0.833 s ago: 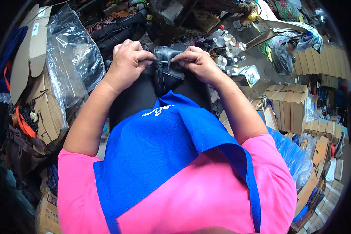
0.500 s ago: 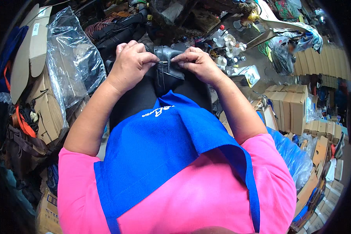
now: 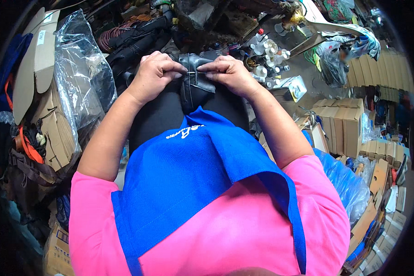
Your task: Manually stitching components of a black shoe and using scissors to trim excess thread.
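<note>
Whitish bottles (image 3: pixel 261 71) stand crowded together beyond the right hand (image 3: pixel 230 76), and what they hold is too small to tell. Near them lies a small printed box (image 3: pixel 294 89), pale with a yellow patch, its inside hidden. Farther right, a grey plastic bag (image 3: pixel 333 69) bulges around something that cannot be made out. On the far left hangs a large clear plastic bag (image 3: pixel 80 50); brownish-grey shapes show through its lower part, though whether they sit inside or behind it is unclear. A cardboard carton (image 3: pixel 59 250) stands at the lower left, contents out of sight. The black leather piece (image 3: pixel 197 94) is over the person's lap, between the two hands and just past the upper edge of the blue apron (image 3: pixel 175 170). Its long axis runs away from the body, with the narrower end pointing back toward the apron and the broader part beyond. A thin pale rod (image 3: pixel 191 72), like a needle, lies crosswise over it, pointing left to right. The left hand (image 3: pixel 154 76) pinches narrowly, thumb and fingertip closed on the rod's left end. The right thumb and fingers are also nearly together, at the other end; whether they grip rod or leather, I cannot tell.
</note>
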Tool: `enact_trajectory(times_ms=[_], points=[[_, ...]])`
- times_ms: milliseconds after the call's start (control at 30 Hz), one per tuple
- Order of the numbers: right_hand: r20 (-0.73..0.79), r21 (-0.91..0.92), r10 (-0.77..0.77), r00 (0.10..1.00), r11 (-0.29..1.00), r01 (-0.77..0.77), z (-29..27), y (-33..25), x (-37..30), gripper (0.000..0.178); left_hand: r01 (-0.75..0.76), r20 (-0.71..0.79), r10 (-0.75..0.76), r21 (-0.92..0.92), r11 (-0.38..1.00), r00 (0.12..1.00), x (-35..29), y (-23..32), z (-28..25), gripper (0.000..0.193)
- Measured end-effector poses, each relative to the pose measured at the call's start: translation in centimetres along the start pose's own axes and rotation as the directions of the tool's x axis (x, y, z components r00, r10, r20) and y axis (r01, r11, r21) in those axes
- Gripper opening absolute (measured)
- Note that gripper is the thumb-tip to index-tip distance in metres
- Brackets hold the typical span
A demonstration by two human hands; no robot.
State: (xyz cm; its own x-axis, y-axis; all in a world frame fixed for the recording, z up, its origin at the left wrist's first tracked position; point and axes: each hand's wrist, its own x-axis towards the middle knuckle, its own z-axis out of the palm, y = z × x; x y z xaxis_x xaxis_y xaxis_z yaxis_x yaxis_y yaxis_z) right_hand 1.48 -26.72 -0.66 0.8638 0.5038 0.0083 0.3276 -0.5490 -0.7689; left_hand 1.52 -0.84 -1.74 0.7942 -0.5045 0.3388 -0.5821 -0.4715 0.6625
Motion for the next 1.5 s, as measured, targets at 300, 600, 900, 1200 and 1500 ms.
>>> enact_trajectory(times_ms=[300,600,900,1200,1500], points=[[-0.074,0.135,0.125,0.989,0.984,-0.115,1.1,-0.9,0.3,0.023,0.137,-0.045,-0.135,0.056,0.989,0.990,0.4,1.2,0.9,0.015],[-0.023,0.322,0.166,0.986,0.935,-0.150,0.2,-1.0,1.0,0.014,0.054,-0.130,-0.050,0.023,0.998,0.990,1.2,2.2,0.9,0.014],[0.061,-0.349,-0.027,0.998,0.936,0.047,-1.8,-3.2,0.7,0.014,0.038,0.051,-0.052,0.246,0.968,0.997,0.5,4.1,-1.4,0.009],[0.187,-0.605,-0.112,0.976,0.770,0.205,-3.1,-3.1,-0.2,0.014,-0.088,0.237,0.002,0.350,0.932,0.971,-1.1,2.7,-3.8,0.004],[-0.050,0.816,0.385,0.922,0.547,-0.184,-5.8,-0.1,-1.5,0.021,0.179,-0.031,-0.449,-0.890,0.419,0.893,-3.8,-0.9,-6.7,0.009]])
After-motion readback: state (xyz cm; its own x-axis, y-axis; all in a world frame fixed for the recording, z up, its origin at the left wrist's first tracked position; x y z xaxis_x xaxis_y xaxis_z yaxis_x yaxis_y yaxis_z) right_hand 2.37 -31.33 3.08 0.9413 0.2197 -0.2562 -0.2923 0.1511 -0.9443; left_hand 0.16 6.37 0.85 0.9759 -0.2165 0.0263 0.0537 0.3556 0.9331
